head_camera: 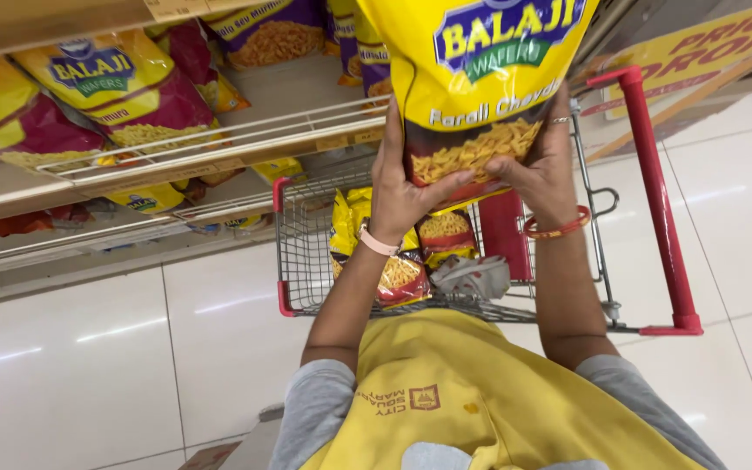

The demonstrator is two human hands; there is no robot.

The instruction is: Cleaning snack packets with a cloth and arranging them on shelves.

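While both hands hold it up over the shopping cart, the large yellow snack bag fills the top middle of the head view, its lower panel dark with a picture of golden sticks. The left hand grips the bag's lower left corner, fingers closed on it, thumb across the front, a pale band at the wrist. The right hand clamps the lower right corner, wearing a ring and an orange bangle. Below, in the wire cart with red trim, lie more yellow snack packets and a grey cloth. On the left, shelves carry yellow-and-maroon bags. A yellow sign leans at top right.
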